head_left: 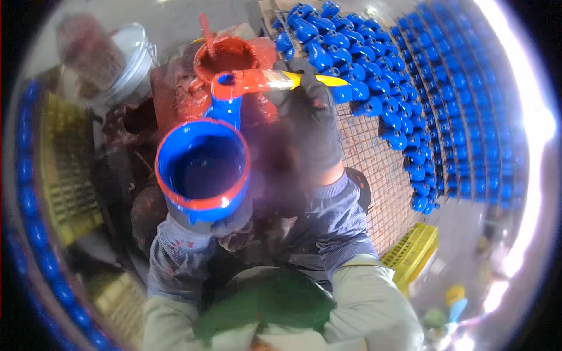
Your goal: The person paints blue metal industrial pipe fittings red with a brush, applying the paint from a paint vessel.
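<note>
My left hand point(202, 221), in a paint-stained glove, grips from below a large blue pipe-fitting part point(202, 167) with a wide round mouth whose rim is painted red. My right hand point(310, 114), in a dark glove, is shut on a yellow-handled paintbrush point(281, 81). The brush's red-loaded bristles touch the small upper opening of the blue part, which is red too. Just behind sits a red paint can point(227, 57) with a stick in it.
Rows of many blue parts point(410, 93) lie on a wire mesh rack point(374, 169) to the right. Yellow plastic crates point(64, 169) stand at the left and lower right point(413, 251). A white bucket point(132, 61) stands at the upper left.
</note>
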